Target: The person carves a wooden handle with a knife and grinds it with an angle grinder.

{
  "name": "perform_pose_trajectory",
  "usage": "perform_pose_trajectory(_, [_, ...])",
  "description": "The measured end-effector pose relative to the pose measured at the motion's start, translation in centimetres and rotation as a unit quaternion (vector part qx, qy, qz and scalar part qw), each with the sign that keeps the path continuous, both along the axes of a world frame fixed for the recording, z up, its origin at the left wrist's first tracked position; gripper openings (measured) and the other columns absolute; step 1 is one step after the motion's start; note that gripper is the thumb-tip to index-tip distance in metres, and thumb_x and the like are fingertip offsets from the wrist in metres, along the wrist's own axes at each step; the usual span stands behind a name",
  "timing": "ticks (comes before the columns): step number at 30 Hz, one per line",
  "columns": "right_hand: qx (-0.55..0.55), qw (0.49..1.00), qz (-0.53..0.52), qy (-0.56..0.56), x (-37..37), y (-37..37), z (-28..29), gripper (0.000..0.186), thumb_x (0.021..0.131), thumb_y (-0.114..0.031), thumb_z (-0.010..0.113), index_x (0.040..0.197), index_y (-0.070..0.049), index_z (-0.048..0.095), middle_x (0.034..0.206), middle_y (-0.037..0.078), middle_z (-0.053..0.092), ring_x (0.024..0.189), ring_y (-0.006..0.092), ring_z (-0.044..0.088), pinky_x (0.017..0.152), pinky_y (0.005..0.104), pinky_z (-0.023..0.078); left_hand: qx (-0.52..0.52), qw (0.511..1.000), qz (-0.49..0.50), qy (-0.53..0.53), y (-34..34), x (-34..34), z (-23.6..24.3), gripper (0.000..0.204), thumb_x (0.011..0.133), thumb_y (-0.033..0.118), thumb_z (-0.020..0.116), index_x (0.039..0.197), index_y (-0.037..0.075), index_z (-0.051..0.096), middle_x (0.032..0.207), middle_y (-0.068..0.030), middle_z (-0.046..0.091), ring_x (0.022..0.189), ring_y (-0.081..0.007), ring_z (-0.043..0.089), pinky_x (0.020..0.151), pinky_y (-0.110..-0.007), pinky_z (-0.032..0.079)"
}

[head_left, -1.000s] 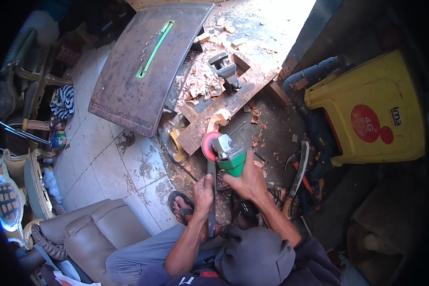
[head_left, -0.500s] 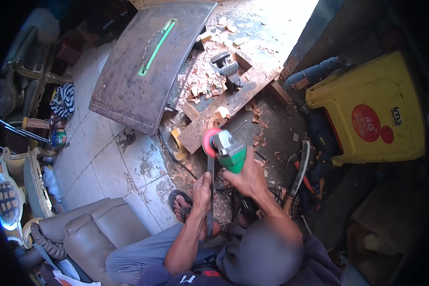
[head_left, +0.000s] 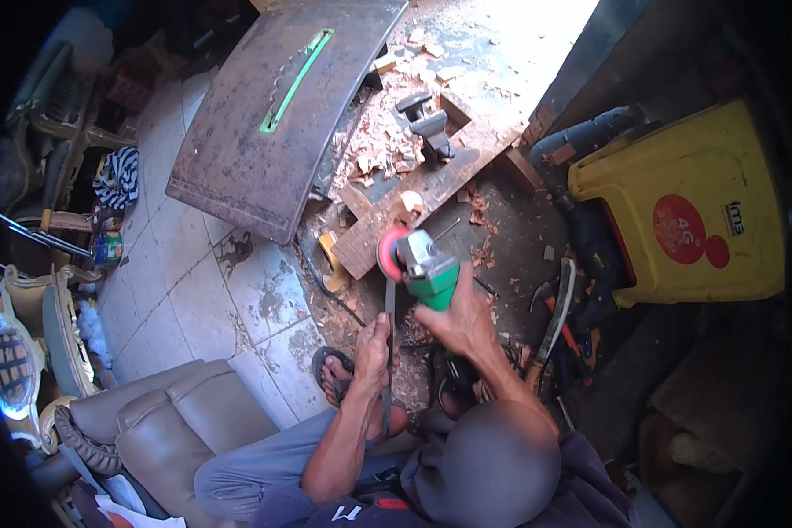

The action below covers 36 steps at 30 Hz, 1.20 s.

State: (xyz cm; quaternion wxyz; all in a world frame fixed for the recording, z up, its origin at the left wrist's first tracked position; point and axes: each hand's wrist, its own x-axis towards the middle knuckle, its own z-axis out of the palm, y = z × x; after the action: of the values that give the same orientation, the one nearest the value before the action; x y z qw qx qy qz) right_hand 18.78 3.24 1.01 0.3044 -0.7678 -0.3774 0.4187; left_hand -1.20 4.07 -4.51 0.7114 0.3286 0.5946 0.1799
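Observation:
My right hand (head_left: 459,322) is wrapped round the green body of an angle grinder (head_left: 433,280), whose red disc (head_left: 389,253) points to the upper left. In my left hand (head_left: 374,350) is a long, thin, dark flat metal strip (head_left: 387,400), gripped near its middle with the thumb on it. The strip stands lengthwise in front of me, its far end at the lower edge of the disc; whether the two touch cannot be made out. Just beyond the disc lies the near end of a wooden board (head_left: 357,253).
A metal clamp (head_left: 431,128) sits on the board amid wood chips. Left of it is a dark tabletop (head_left: 246,123) with a green-edged slot. To the right are a curved blade with a wooden handle (head_left: 556,321) and a yellow plastic stool (head_left: 678,211). A brown cushioned seat (head_left: 180,418) is lower left.
The grinder and its disc have shifted slightly away from me. The left hand keeps its hold on the strip with hardly any movement. The whole view has moved a little.

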Motion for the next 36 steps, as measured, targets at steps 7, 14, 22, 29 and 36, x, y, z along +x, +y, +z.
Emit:
perform_pose_trajectory(7, [-0.002,1.0,0.017,0.014,0.4,0.1,0.0,0.083,0.076,-0.035,0.079,0.133,0.004,0.034,0.1,0.039,0.068,0.094,0.0571,0.068,0.084,0.0587,0.054,-0.052,0.998,0.024,-0.02,0.8,-0.5,-0.3,0.048,0.109,0.055,0.047,0.087,0.013,0.052,0.06,-0.001,0.048,0.042,-0.0122,0.044,0.038,-0.026,0.033])
perform_pose_trajectory(14, [0.015,1.0,0.002,0.02,-0.3,0.1,0.3,0.074,0.075,-0.032,0.081,0.125,-0.001,0.037,0.099,0.033,0.07,0.093,0.0524,0.071,0.082,0.0557,0.055,-0.074,0.995,0.025,-0.065,1.4,-0.7,0.2,0.047,0.108,0.055,0.049,0.087,0.013,0.051,0.06,-0.0003,0.045,0.044,-0.0119,0.043,0.038,-0.026,0.031])
perform_pose_trajectory(22, [0.008,1.0,0.009,0.012,-0.4,-0.1,0.0,0.08,0.077,-0.033,0.078,0.132,0.003,0.033,0.092,0.039,0.067,0.086,0.0589,0.067,0.079,0.0611,0.054,-0.119,0.984,0.055,-0.122,1.8,-0.9,0.0,0.045,0.11,0.053,0.048,0.087,0.013,0.051,0.058,0.0006,0.043,0.042,-0.0114,0.036,0.038,-0.026,0.029])
perform_pose_trajectory(29, [0.005,0.999,0.031,-0.012,-0.3,2.0,0.9,0.078,0.077,-0.033,0.079,0.129,0.004,0.033,0.094,0.038,0.069,0.088,0.0575,0.069,0.08,0.0589,0.055,-0.155,0.978,0.065,-0.122,1.6,-1.0,0.1,0.044,0.11,0.051,0.047,0.088,0.013,0.051,0.055,0.001,0.04,0.041,-0.0117,0.037,0.036,-0.028,0.028])
perform_pose_trajectory(36, [-0.003,1.0,0.02,-0.018,-0.3,0.6,-0.1,0.081,0.076,-0.033,0.079,0.131,0.005,0.033,0.094,0.038,0.068,0.087,0.0585,0.067,0.079,0.0604,0.055,-0.208,0.958,0.068,-0.186,0.7,-1.7,-0.4,0.04,0.112,0.044,0.041,0.088,0.014,0.051,0.055,0.0017,0.04,0.04,-0.0112,0.039,0.034,-0.027,0.029])
